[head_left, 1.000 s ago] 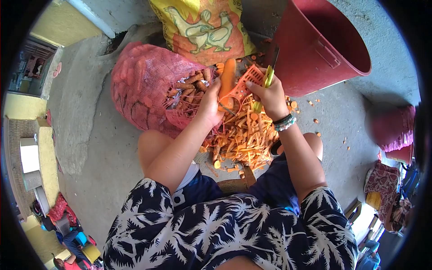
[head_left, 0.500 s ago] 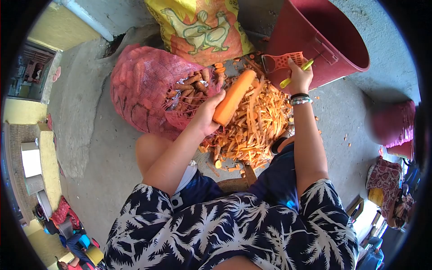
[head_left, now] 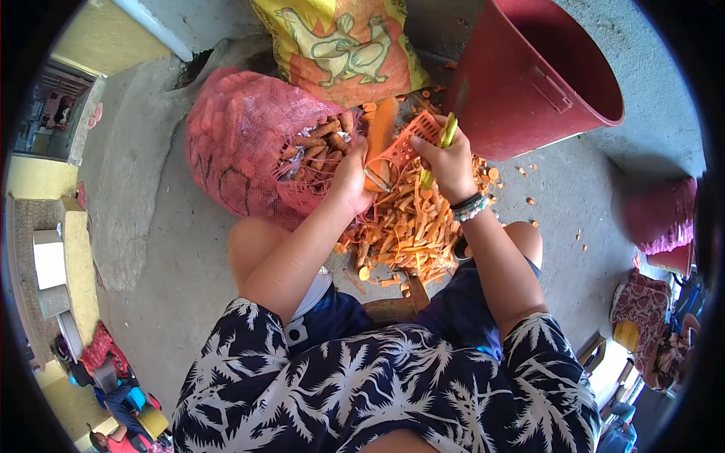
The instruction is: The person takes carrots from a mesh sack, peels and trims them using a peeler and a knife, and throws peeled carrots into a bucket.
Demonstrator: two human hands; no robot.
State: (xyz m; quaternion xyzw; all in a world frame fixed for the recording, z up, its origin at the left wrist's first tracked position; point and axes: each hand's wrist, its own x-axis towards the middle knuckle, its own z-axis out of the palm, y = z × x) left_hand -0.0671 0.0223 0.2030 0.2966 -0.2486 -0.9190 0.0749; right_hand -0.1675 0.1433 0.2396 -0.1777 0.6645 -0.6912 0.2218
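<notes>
A large peeled carrot [head_left: 383, 127] is in my left hand [head_left: 352, 181], whose fingers wrap its lower end. My right hand [head_left: 451, 170] grips an orange peeler [head_left: 410, 143] with a perforated handle. The peeler's blade end lies against the carrot near my left fingers. A slim yellow-green item [head_left: 449, 130] is also held in my right hand; its kind is unclear. Below both hands spreads a heap of carrot peelings [head_left: 423, 234] on the floor.
A pink mesh sack [head_left: 242, 143] with unpeeled carrots [head_left: 321, 147] in its mouth lies at the left. Behind stands a yellow-and-orange sack [head_left: 340, 57] with printed birds. A tall red bin [head_left: 513, 83] is at the back right. People sit in the far lower left.
My right hand has moved left and down from beside the bin, bringing the peeler onto the carrot. The carrot has turned more upright and shifted slightly left.
</notes>
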